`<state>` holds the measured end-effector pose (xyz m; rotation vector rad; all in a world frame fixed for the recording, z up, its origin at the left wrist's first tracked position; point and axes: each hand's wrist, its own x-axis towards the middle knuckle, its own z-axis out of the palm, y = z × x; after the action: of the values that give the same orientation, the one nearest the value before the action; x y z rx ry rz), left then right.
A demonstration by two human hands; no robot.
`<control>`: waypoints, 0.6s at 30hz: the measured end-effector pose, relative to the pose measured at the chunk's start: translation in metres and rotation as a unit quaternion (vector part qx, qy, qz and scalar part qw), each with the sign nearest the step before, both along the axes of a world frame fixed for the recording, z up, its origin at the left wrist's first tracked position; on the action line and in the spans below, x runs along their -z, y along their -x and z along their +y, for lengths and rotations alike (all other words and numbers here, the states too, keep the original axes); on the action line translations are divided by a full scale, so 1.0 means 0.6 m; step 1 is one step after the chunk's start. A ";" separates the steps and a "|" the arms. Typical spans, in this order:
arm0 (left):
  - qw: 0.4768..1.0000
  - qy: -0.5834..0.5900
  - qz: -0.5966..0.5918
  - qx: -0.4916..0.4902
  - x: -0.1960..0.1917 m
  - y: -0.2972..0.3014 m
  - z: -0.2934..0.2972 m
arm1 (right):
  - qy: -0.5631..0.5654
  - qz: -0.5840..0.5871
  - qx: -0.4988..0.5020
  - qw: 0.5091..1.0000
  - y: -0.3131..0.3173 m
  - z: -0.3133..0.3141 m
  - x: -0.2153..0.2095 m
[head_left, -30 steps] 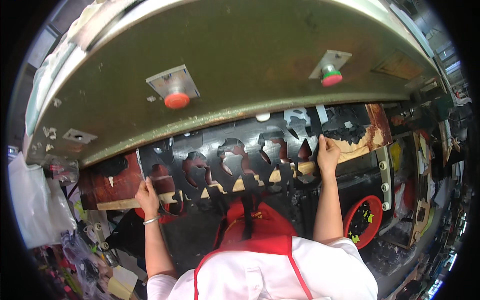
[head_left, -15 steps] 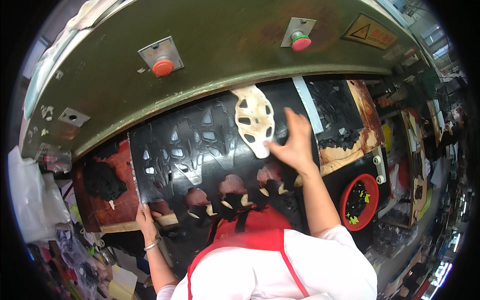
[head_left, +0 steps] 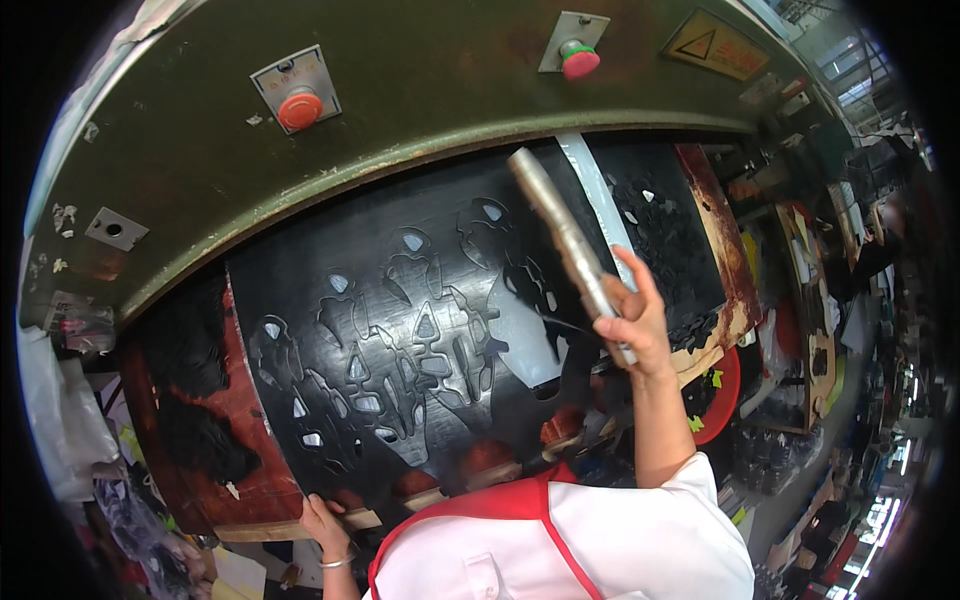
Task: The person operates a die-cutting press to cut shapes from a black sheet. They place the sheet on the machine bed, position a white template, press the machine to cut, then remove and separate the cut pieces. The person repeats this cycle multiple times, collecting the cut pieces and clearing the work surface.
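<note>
A steel-edged cutting die (head_left: 562, 232) is raised and tilted on edge above the sheet. My right hand (head_left: 640, 322) closes around its near end. Below it, the black sheet (head_left: 300, 265) has an opening where the pale surface (head_left: 525, 345) shows through, with a dark cut piece (head_left: 530, 290) beside the opening. Several more cut outlines with small pale holes run across the sheet to the left. At the sheet's near left corner, my left hand (head_left: 324, 524) pinches its edge, a bangle on the wrist.
The green machine beam (head_left: 420, 90) crosses the far side, bearing a red button (head_left: 300, 108) and a pink-red button (head_left: 579, 61). Black scraps (head_left: 210, 440) lie on the red-brown board at left, more at right. A red bowl (head_left: 730, 400) stands right, partly behind my arm.
My right hand has taken hold of the die, which lay flat, and lifted and tipped it on edge. The black sheet appears shifted nearer to me, my left hand still at its corner.
</note>
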<state>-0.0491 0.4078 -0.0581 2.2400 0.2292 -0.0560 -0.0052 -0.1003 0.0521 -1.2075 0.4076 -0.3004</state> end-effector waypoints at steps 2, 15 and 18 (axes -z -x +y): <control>1.000 0.020 -0.006 -0.008 0.002 0.008 0.002 | 0.068 -0.022 0.041 0.997 0.008 -0.015 -0.007; 1.000 0.018 0.010 0.008 0.007 0.000 0.007 | 0.190 0.045 -0.020 0.981 0.015 -0.071 -0.012; 1.000 0.000 0.013 0.022 0.004 -0.013 0.006 | 0.243 0.066 -0.012 0.968 0.021 -0.088 -0.035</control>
<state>-0.0411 0.4116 -0.0602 2.2453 0.1935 -0.1093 -0.0181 -0.1532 0.0732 -1.7195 0.4473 -0.3100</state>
